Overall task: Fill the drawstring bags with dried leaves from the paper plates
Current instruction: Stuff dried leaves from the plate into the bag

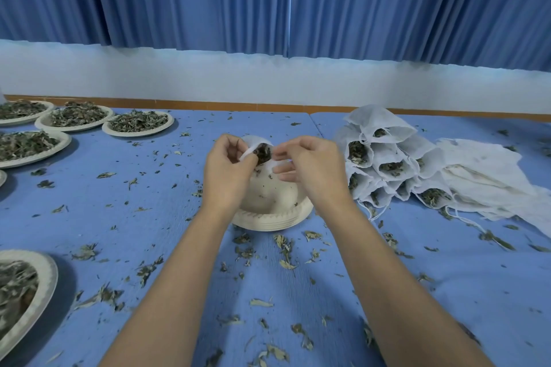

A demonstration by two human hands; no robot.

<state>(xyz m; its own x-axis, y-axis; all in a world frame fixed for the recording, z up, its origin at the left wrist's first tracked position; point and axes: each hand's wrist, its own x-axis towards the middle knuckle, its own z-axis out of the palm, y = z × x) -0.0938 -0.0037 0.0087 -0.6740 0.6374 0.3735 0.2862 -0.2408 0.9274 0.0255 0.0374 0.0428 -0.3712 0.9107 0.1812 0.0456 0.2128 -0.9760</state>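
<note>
At the middle of the blue counter (98, 217): small white mesh drawstring bag (253, 143), stuffed with dark leaves, above a stack of emptied beige paper plates (268, 219).
Left hand (229, 170): fingers pinch the bag's rim.
Right hand (310, 170): thumb and forefinger pinch its other side, rest spread.
Done: pile of filled white bags (384, 164), right side.
Remaining: flat unfilled white bags (483, 176) beside it; leaf-laden plates (137, 124) along the left edge.

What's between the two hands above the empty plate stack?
The leaf-stuffed mouth of a white fabric drawstring bag, held by the left hand and right hand on either side, over the stack of beige paper plates. Seen in head view.
</note>
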